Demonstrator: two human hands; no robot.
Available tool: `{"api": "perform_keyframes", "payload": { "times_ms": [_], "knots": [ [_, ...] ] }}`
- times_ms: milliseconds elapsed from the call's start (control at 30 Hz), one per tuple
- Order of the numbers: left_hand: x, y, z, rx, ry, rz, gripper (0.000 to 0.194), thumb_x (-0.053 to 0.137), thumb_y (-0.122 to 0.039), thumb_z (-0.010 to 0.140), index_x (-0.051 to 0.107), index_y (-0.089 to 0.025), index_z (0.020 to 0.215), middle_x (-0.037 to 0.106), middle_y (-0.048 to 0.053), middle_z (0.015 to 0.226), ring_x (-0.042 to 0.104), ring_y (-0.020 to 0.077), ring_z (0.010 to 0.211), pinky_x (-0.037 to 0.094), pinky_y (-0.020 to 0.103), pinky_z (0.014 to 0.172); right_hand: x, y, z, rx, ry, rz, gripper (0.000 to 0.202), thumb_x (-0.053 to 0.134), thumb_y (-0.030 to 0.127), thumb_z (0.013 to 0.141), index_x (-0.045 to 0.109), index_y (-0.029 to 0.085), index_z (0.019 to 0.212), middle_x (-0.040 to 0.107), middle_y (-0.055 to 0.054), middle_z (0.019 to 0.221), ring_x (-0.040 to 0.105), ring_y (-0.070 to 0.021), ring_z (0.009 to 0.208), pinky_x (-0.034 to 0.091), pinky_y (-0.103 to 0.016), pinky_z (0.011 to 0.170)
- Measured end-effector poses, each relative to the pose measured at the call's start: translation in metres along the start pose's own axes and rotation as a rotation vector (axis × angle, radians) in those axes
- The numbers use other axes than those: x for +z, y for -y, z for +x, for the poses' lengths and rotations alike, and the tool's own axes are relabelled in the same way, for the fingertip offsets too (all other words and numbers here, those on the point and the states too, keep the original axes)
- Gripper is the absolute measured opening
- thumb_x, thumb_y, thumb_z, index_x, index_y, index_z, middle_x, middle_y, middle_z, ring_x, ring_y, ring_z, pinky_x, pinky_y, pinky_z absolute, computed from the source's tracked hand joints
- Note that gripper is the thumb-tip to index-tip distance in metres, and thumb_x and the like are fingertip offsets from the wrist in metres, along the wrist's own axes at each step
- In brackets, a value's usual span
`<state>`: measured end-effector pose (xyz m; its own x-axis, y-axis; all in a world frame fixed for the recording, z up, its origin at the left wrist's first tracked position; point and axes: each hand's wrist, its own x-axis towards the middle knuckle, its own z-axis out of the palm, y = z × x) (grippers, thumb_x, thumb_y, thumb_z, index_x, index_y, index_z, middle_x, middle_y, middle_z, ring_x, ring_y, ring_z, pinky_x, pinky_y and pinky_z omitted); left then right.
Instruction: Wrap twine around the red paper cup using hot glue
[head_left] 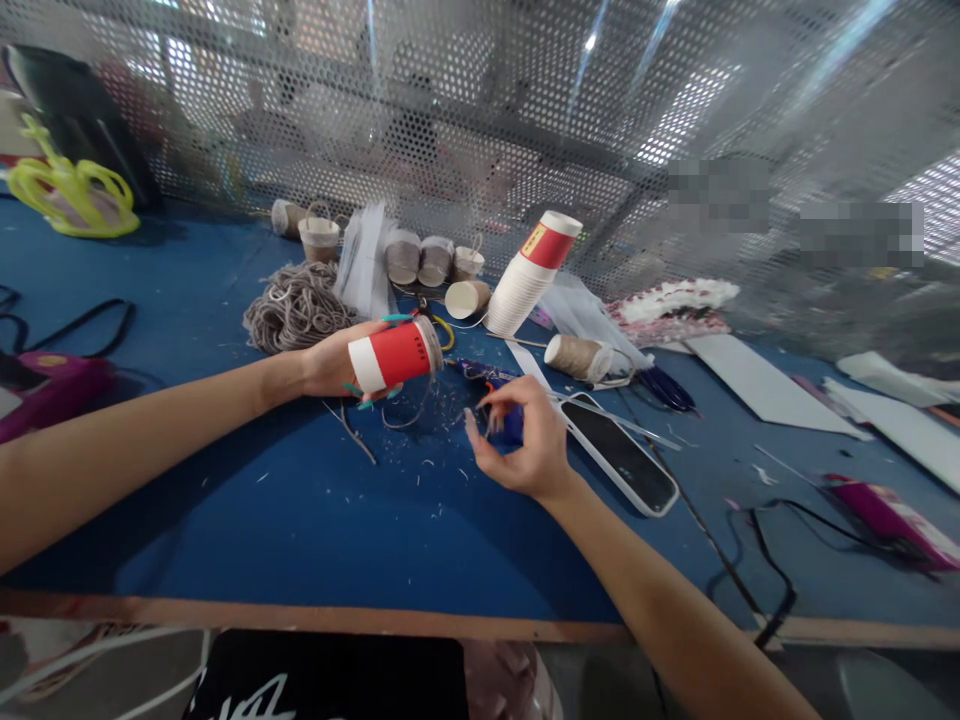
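Note:
A red and white paper cup (397,357) lies on its side in my left hand (330,362), whose fingers are wrapped round it. Grey-brown cord rings the cup's right end. My right hand (525,440) hovers to the right of that end, thumb and fingers curled together. Whatever it pinches, if anything, is too small to make out. Just behind its fingers lies a blue tool (511,425), partly hidden. A bundle of grey cord (300,305) rests behind my left hand. Yellow-handled scissors (447,333) show partly behind the cup.
A tilted stack of paper cups (521,285) stands at the back, among several cord-wrapped cups (403,255). A phone (622,455) lies right of my right hand. White boards (772,385) are farther right; a yellow-green rack (75,195) is at far left. A perforated metal screen (480,120) bounds the table's back.

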<state>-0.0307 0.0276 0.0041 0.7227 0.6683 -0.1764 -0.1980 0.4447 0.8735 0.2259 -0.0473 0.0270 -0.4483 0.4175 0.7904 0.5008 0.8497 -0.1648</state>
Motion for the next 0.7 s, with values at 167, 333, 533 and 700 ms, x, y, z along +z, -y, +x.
{"api": "perform_keyframes", "payload": {
  "times_ms": [167,333,533,700],
  "knots": [
    [0.018,0.018,-0.001,0.11,0.033,0.01,0.059,0.071,-0.066,0.069,0.066,-0.018,0.104,0.073,0.009,0.086,0.067,0.0194,0.071,0.053,0.028,0.061,0.008,0.009,-0.002,0.314,0.128,0.157,0.075,0.075,0.044,0.069,0.037,0.022,0.13,0.052,-0.015,0.126,0.059,-0.0259,0.107,0.054,-0.042,0.083],
    [0.035,0.026,-0.003,0.201,0.043,0.054,0.065,0.081,-0.058,0.063,0.064,-0.016,0.109,0.072,0.013,0.099,0.067,0.0221,0.087,0.052,0.032,0.078,0.012,0.012,-0.004,0.251,0.148,0.025,0.078,0.075,0.044,0.072,0.035,0.025,0.136,0.055,-0.015,0.132,0.055,-0.0312,0.118,0.05,-0.051,0.092],
    [0.047,0.027,-0.006,0.297,-0.067,0.312,0.065,0.082,-0.047,0.065,0.058,-0.017,0.117,0.068,0.012,0.112,0.063,0.0282,0.102,0.048,0.037,0.085,0.012,0.011,-0.003,0.119,0.088,-0.067,0.079,0.071,0.032,0.073,0.03,0.026,0.141,0.054,-0.014,0.135,0.053,-0.0328,0.122,0.048,-0.055,0.095],
    [0.049,0.021,-0.009,0.324,-0.141,0.345,0.069,0.085,-0.033,0.061,0.052,-0.016,0.12,0.067,0.011,0.113,0.063,0.0282,0.104,0.048,0.04,0.088,0.014,0.01,-0.006,0.169,0.054,0.007,0.089,0.073,0.032,0.072,0.022,0.026,0.144,0.048,-0.015,0.139,0.05,-0.0325,0.126,0.05,-0.054,0.098]
  ]
}}
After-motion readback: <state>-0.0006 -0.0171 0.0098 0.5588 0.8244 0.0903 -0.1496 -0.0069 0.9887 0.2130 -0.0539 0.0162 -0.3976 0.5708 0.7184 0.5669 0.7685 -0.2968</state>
